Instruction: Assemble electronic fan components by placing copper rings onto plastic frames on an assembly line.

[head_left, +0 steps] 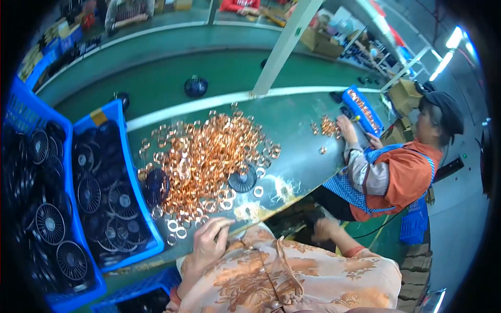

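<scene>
My left hand (210, 241) rests at the near edge of the green worktable (308, 148), fingers bent and slightly apart, with nothing visible in them. Just beyond it spreads a heap of shiny copper-coloured rings (203, 156); several loose rings (177, 229) lie closest to the fingers. A black round fan grille (242, 178) lies at the heap's right side, and another dark grille (156, 187) at its left. Off the table edge, over a dark area, my right hand (326, 229) is smeared by motion. Its fingers and anything in them cannot be made out.
Blue crates (148, 221) of black fan grilles stand at the left. On the right, a co-worker in an orange top (404, 175) handles a small ring pile (329, 127) beside a blue tray (362, 110). A white post (287, 47) rises behind. Dark round parts (195, 86) sit beyond the table.
</scene>
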Demonstrator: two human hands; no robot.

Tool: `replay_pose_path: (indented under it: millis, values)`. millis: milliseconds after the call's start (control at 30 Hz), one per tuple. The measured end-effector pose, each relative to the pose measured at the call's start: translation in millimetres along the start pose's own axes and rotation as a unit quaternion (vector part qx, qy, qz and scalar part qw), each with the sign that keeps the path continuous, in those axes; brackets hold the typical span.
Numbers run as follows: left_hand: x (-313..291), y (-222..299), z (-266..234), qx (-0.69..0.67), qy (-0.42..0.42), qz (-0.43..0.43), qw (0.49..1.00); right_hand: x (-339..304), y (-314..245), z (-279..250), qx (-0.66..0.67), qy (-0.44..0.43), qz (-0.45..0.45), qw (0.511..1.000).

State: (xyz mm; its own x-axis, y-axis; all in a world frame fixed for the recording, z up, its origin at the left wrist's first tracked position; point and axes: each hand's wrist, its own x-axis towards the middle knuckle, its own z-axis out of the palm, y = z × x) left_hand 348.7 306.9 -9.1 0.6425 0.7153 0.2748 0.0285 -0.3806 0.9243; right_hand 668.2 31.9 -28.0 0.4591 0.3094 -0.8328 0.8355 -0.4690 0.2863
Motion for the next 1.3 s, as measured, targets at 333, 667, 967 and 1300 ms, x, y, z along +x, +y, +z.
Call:
replay_pose_path:
  millis: [333,667,967,1300]
  values:
    - [72.3,-5.0,14.8,0.112,-0.069,0.15,0.98,-10.1,-133.7,-199.2,0.288,0.57,-0.283,0.715]
    - [105.5,26.0,14.3,0.182,-0.028,0.107,0.977,33.8,-148.6,-186.6,0.302,0.56,-0.343,0.691]
    - [55.8,-3.8,30.1,0.294,0.005,0.164,0.942,56.4,-137.0,-189.6,0.365,0.57,-0.42,0.605]
    - [1.8,-9.4,44.4,0.402,-0.06,0.149,0.901,50.0,-136.8,-178.2,0.458,0.518,-0.423,0.585]
